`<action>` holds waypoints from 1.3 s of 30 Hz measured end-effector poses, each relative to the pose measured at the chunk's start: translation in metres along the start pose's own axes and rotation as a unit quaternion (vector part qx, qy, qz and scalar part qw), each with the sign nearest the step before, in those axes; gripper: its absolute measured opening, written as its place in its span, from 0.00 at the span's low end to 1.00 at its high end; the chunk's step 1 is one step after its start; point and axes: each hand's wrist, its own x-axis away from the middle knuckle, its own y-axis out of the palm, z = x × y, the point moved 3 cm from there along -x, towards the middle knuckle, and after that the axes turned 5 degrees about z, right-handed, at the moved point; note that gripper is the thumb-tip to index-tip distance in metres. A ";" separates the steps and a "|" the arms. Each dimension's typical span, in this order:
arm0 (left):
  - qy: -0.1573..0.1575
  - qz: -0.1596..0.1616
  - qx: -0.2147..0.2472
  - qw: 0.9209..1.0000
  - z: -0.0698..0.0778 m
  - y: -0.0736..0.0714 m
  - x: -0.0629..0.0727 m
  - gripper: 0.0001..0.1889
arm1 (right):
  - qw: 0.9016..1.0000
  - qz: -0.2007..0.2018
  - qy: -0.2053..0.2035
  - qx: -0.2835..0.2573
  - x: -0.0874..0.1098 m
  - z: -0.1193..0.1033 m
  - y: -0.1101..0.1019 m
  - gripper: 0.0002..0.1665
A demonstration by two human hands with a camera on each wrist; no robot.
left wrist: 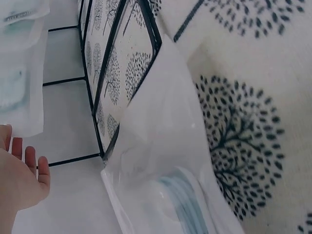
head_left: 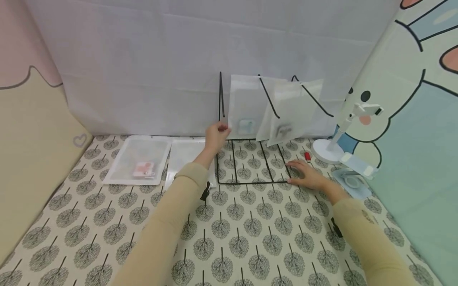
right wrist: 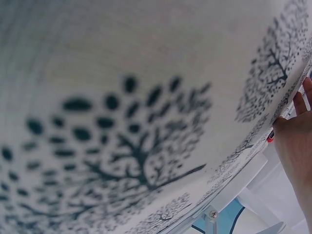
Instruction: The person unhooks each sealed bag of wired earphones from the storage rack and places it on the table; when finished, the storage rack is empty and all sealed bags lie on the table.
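A black wire rack (head_left: 247, 183) with upright dividers stands on the tree-print cloth. In it, a frosted plastic pouch (head_left: 240, 99) with a light-blue item inside stands upright at the left. My left hand (head_left: 216, 138) pinches this pouch's lower left edge; in the left wrist view, the fingers (left wrist: 30, 158) are at its bottom corner. Two more frosted pouches (head_left: 298, 107) lean between the dividers to the right, one holding a dark item. At the rack's right front corner my right hand (head_left: 307, 175) rests with fingers spread, touching the wire frame.
Left of the rack lie a frosted pouch (head_left: 137, 143) with a pink item and another clear pouch (head_left: 182, 159). A small red object (head_left: 307, 157) lies on the right, near a white phone stand (head_left: 327, 151) and a pouch with a pale-blue item (head_left: 352, 183). A white curtain hangs behind.
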 end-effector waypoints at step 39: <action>0.172 0.057 -0.013 0.983 0.038 -0.068 0.022 0.06 | 1.000 -0.001 -0.007 0.006 0.002 0.004 -0.003 0.43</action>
